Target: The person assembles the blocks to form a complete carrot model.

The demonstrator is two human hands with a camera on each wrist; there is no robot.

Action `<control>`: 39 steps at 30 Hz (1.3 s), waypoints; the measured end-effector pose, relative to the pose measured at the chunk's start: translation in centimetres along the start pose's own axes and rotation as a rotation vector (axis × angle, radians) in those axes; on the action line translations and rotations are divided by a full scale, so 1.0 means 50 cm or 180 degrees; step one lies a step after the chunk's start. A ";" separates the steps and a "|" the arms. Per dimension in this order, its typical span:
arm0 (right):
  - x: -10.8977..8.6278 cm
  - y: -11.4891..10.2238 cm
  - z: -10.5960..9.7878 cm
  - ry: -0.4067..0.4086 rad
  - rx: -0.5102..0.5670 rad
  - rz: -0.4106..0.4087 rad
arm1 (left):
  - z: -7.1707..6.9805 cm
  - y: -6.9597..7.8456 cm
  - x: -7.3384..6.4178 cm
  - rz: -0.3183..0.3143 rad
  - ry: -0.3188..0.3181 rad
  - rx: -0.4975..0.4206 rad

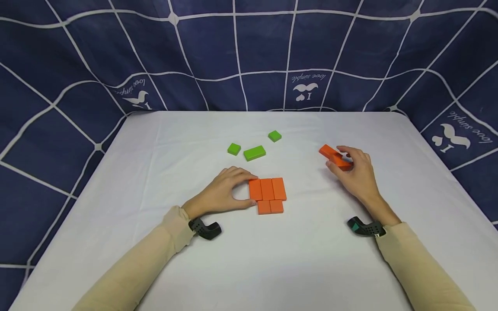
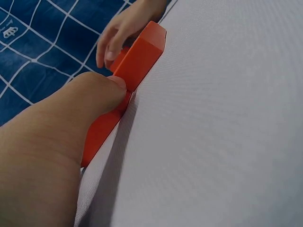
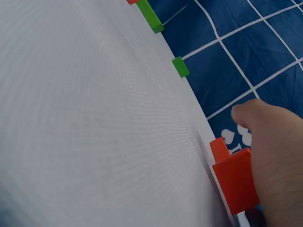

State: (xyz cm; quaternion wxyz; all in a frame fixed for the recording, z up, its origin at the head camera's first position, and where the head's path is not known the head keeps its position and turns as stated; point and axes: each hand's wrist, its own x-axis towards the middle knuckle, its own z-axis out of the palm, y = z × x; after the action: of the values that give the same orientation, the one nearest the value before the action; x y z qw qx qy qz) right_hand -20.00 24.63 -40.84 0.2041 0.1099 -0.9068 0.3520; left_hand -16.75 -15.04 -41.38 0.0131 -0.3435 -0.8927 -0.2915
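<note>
My left hand (image 1: 223, 192) grips the left end of a flat group of orange blocks (image 1: 266, 189). The forefinger touches their far edge, and the thumb (image 2: 102, 92) is on the near side in the left wrist view. Three longer pieces lie side by side, with two shorter ones against their near edge. Toward the right, my right hand (image 1: 359, 172) spreads thumb and fingers around a pair of orange blocks (image 1: 339, 160). In the right wrist view the thumb stands above and beside the nearer orange block (image 3: 234, 182), whose broad face shows uncovered.
Beyond the orange group lie a long green block (image 1: 254, 153) and two small green blocks, one to its left (image 1: 234, 149) and one farther back (image 1: 274, 136). White cloth (image 1: 249, 268) covers the table. A dark blue checked curtain (image 1: 264, 52) hangs around its back and sides.
</note>
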 end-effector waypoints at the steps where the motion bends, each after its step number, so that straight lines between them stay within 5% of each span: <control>1: 0.000 0.002 0.000 -0.0089 -0.0030 0.0072 | 0.000 0.000 0.001 -0.0001 0.0000 0.0010; 6: 0.000 0.007 0.005 -0.0354 -0.0176 0.0170 | -0.001 0.000 0.000 -0.0021 -0.0001 0.0011; 26: 0.029 0.013 0.014 -0.0307 -0.0238 0.0503 | 0.001 0.008 -0.004 -0.0102 -0.0095 0.0069; 39: 0.027 0.020 0.020 0.0036 -0.0146 0.0076 | 0.002 0.015 -0.004 -0.0052 -0.0021 0.0069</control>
State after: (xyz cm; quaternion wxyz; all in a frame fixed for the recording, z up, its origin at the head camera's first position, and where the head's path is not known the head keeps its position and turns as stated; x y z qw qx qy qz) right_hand -21.87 24.58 -41.50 0.2074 0.0924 -0.9147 0.3342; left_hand -16.12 -14.68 -41.14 0.0115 -0.3370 -0.8986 -0.2808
